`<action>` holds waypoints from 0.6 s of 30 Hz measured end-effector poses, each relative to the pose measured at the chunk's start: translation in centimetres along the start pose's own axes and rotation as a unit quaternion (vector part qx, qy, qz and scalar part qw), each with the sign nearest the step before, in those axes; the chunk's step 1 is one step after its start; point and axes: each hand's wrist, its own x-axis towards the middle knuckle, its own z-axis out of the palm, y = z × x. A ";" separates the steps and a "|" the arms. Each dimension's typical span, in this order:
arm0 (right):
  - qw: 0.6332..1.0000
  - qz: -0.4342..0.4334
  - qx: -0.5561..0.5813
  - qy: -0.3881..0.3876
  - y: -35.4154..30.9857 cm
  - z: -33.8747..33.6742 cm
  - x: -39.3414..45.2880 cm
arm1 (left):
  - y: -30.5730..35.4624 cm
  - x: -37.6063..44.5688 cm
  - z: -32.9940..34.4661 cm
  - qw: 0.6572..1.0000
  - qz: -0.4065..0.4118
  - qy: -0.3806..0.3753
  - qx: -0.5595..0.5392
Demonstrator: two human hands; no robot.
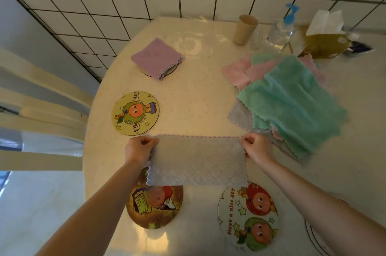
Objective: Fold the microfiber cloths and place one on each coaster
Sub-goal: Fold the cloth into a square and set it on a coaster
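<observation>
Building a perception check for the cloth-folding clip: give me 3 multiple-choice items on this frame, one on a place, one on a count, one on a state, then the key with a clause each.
1. Where does the folded purple cloth lie?
A. on a coaster at the far side of the table
B. on the pile of cloths
C. in the cup

2. How many coasters with cartoon pictures lie in plain view with no folded cloth on them?
A. one
B. three
C. five

3. What is happening to the grey cloth?
A. it lies flat and untouched
B. both hands pinch its upper corners
C. one hand bunches it up

Key: 1 A, a round rim shows under the cloth. 2 B, yellow coaster, brown coaster, white coaster. 3 B, left hand and right hand each pinch a corner.
</observation>
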 end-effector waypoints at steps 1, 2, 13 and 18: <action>1.000 0.006 -0.001 0.006 0.0 0.1 0.1 | 0.1 0.0 0.0 1.000 -0.001 0.005 0.005; 1.000 0.009 0.002 0.011 -0.1 0.2 0.1 | 0.2 0.0 0.0 1.000 0.000 0.009 0.008; 0.998 0.003 0.017 0.067 -0.4 -0.1 -1.6 | 0.4 -1.7 -1.0 0.999 0.031 0.019 -0.034; 0.963 -0.181 -0.194 0.038 0.0 0.5 -8.6 | -3.1 -8.5 -0.4 0.923 0.350 -0.006 0.161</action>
